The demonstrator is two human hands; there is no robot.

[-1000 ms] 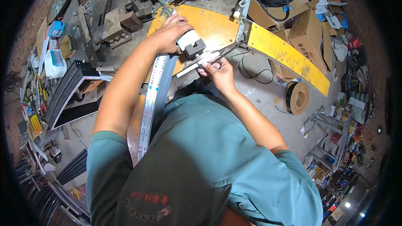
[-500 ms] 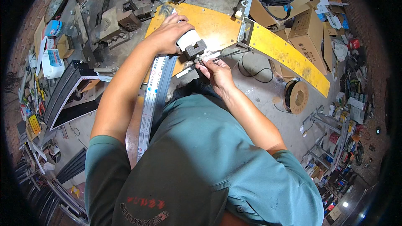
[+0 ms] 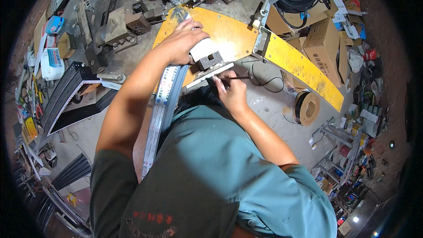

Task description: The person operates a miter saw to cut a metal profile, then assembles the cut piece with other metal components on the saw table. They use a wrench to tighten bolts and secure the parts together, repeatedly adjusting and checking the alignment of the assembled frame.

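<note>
My left hand [image 3: 187, 42] is closed over the far end of a long grey profile [image 3: 164, 105] with printed protective film. Its fingers curl past a white-faced piece [image 3: 200, 50] on the yellow plate [image 3: 227, 31]. Just right of that hand sits a dark block with a square notch [image 3: 210, 61], above a pale strip [image 3: 209, 76] at the plate's near edge. My right hand [image 3: 232, 93] is closed, pinching a thin dark rod [image 3: 240, 78] that points to the right. A small dark part by its fingertips is too small to make out.
Metal blocks and clamps [image 3: 119, 28] crowd the bench beyond. A yellow arm [image 3: 304, 68] reaches out to the right, above a cable spool [image 3: 307, 108]. Cardboard boxes [image 3: 324, 46] and coiled black cable [image 3: 304, 0] lie at the far right. A black frame [image 3: 66, 97] stands left.
My right hand has drawn back slightly toward me from the notched block, and the thin rod now lies more level. My left hand keeps its hold; the whole view has shifted a little.
</note>
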